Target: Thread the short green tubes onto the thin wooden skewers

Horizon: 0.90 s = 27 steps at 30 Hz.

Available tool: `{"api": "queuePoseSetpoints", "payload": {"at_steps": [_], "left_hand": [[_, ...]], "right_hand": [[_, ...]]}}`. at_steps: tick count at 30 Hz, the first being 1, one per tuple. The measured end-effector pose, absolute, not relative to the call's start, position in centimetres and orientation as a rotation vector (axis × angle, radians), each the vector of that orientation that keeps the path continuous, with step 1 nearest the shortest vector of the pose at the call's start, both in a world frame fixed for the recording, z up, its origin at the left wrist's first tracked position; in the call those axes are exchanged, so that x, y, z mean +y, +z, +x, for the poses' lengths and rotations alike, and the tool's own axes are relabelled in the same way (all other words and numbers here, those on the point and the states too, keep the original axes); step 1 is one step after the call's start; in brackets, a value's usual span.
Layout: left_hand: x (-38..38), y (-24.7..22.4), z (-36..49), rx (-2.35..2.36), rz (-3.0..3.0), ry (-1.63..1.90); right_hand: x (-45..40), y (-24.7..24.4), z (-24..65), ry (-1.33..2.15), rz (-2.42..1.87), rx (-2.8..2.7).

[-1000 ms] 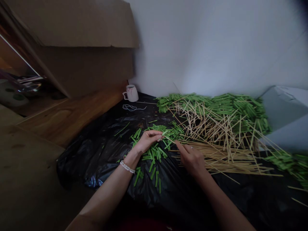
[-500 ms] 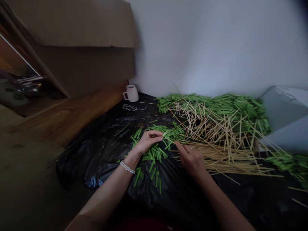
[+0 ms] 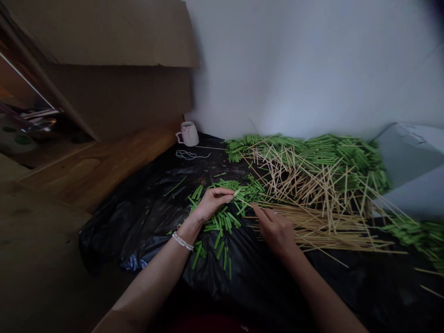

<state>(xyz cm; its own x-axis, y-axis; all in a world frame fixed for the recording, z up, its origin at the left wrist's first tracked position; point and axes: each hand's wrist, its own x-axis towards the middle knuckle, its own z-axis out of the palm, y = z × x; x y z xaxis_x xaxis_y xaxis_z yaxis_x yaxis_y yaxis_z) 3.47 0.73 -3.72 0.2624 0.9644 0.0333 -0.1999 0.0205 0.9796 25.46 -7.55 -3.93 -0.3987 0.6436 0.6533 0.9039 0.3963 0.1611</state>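
My left hand [image 3: 211, 203], with a beaded bracelet at the wrist, pinches a short cut green stem piece [image 3: 237, 193] between thumb and fingers. From the right, my right hand [image 3: 276, 230] grips a thin wooden skewer [image 3: 246, 202], whose tip end meets the green piece; whether it has gone in is too small to tell. Beneath and around my left hand lie loose cut green stems [image 3: 222, 224]. A bundle of bare skewers [image 3: 333, 238] lies just right of my right hand. Behind it, skewers crisscross with their far ends in rows of green stem pieces [image 3: 322, 150].
Black plastic sheeting [image 3: 138, 212] covers the work surface. A white mug [image 3: 189, 134] and a loop of string [image 3: 190, 155] sit at the back. A cardboard box [image 3: 121, 92] stands back left. More green pieces [image 3: 416, 238] lie at the right, near a white-grey box [image 3: 409, 162].
The view has shifted very slightly. Both hands hold the same pose, and the green piece and skewer stay nearly where they were.
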Motion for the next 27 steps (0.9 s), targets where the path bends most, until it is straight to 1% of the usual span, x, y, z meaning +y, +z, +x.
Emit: {"api": "queuePoseSetpoints", "payload": {"at_steps": [16,24,27], "left_hand": [[0.59,-3.37,3.47,0.828,1.268,1.010],[0.75,-3.34,3.45,0.852,1.141,1.153],[0.72,-3.17,3.38,0.825,1.114,1.134]], "right_hand": [[-7.56,-4.19,24.81,-0.701,-1.265,-2.158],[-7.45,-3.65,25.36,-0.691,-1.291,-2.126],[-7.50,-3.71,25.39,-0.690,-1.262,-2.119]]}}
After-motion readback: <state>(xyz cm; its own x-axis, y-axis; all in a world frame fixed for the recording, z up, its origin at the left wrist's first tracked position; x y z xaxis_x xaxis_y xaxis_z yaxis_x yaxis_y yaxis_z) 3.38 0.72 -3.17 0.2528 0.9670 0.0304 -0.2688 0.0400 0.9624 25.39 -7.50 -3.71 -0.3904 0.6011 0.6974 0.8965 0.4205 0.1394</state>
